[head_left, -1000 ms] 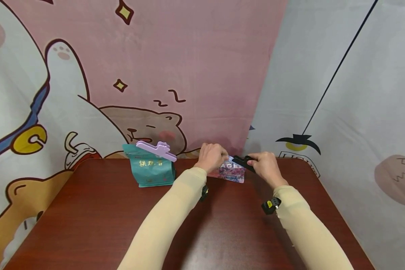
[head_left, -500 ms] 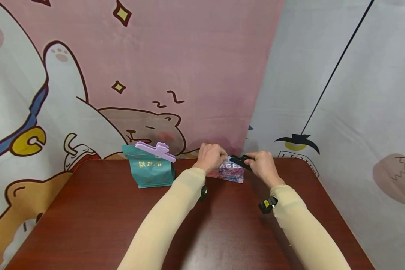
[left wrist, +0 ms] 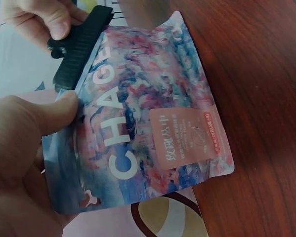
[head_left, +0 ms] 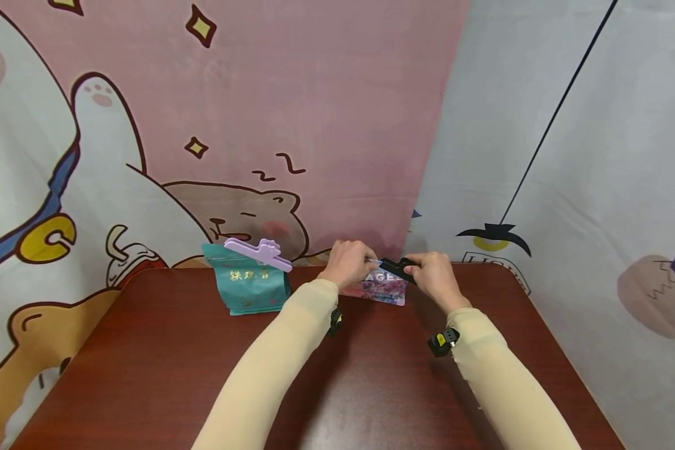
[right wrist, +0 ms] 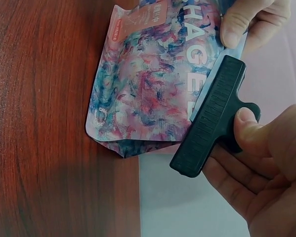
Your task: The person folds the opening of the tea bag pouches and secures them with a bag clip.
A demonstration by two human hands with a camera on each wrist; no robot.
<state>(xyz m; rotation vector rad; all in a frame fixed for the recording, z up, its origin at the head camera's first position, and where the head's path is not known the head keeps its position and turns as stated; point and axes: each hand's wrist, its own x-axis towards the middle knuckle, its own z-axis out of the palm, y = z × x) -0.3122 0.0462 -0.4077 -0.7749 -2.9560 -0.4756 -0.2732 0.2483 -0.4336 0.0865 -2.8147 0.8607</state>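
Note:
A pink and blue patterned pouch (left wrist: 138, 94) with white lettering stands at the back of the table. My left hand (head_left: 349, 262) pinches its top edge, thumb on the front, as the left wrist view shows. In my right hand (head_left: 435, 276) is a black bag clip (right wrist: 212, 116), its handles pinched between thumb and fingers. The clip lies along the right part of the pouch's top edge, close to the left thumb. Whether its jaws bite on the pouch cannot be told. To the left stands a teal pouch (head_left: 250, 290) with a lilac bag clip (head_left: 259, 252) across its top.
The dark red wooden table (head_left: 371, 375) reaches to a wall hung with a printed cartoon cloth (head_left: 337, 125) right behind the pouches. A small black device (head_left: 443, 342) is worn on the right wrist.
The black clip and my right hand have shifted slightly left along the pouch's top edge, nearer my left hand. My left hand keeps its pinch on the pouch.

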